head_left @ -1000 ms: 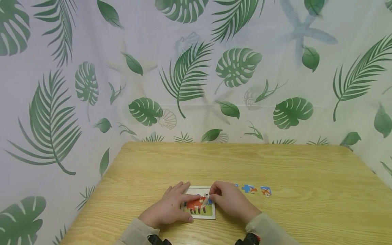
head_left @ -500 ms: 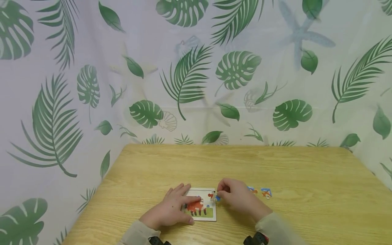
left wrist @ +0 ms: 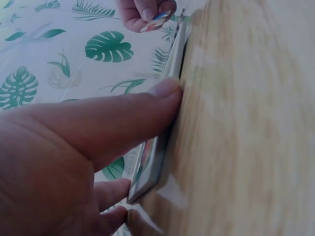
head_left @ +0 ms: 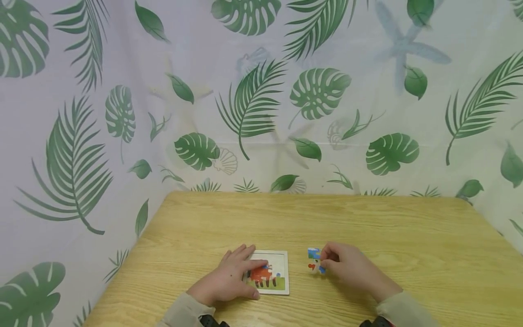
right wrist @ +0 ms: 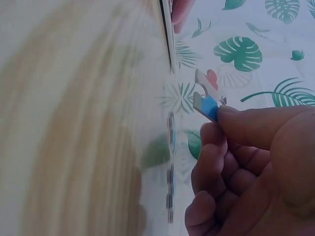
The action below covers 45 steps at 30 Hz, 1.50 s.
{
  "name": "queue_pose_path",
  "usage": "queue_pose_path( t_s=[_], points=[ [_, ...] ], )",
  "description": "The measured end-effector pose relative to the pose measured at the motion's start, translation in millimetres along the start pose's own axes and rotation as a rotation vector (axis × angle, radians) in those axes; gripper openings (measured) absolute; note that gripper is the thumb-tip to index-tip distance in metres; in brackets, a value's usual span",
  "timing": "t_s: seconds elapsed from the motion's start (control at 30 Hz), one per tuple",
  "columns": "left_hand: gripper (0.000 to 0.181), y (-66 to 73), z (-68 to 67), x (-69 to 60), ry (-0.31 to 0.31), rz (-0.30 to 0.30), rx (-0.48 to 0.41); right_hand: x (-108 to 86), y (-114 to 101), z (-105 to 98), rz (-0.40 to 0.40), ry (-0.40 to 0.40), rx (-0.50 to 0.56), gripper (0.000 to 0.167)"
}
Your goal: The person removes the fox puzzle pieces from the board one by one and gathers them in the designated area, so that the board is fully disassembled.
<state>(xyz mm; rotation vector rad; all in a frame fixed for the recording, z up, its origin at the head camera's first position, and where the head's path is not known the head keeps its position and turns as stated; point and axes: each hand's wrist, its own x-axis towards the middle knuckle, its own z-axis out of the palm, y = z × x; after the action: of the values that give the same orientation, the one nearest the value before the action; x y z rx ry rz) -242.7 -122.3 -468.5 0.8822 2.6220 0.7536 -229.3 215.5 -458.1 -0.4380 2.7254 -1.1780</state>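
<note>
My left hand lies over the left part of a white-framed puzzle board, fingers spread and thumb at its near edge. Red, striped-leg and green sections fill the lower left of the board; the upper and right parts show pale backing. To the right of the board, my right hand pinches a puzzle piece between thumb and index finger. In the right wrist view that piece is blue, red and pale, held up off the table. Just behind it in the head view lies a blue piece.
The wooden table stretches behind and to both sides of the hands. A leaf-patterned cloth hangs behind it. Several loose pieces appear edge-on in the right wrist view, beneath the right hand.
My right hand has drawn back rightward from the board with the piece, which earlier was over the board's right side. A blue piece behind it has come into view. The left hand stays on the board.
</note>
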Motion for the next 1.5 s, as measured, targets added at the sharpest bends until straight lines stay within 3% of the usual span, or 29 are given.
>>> queue_pose_path(
  t_s=[0.9,1.2,1.5],
  points=[
    [0.072,1.7,-1.0,0.3,0.0,-0.016,-0.033,-37.1,52,-51,0.062,-0.05,-0.088,0.01],
    [0.073,-2.6,3.2,1.9,-0.012,-0.029,0.003,-37.4,59,-57,0.115,-0.055,-0.107,0.008],
    [0.071,-8.1,3.3,2.1,-0.009,-0.007,0.003,-31.3,64,-54,0.115,-0.071,-0.14,0.008]
  ],
)
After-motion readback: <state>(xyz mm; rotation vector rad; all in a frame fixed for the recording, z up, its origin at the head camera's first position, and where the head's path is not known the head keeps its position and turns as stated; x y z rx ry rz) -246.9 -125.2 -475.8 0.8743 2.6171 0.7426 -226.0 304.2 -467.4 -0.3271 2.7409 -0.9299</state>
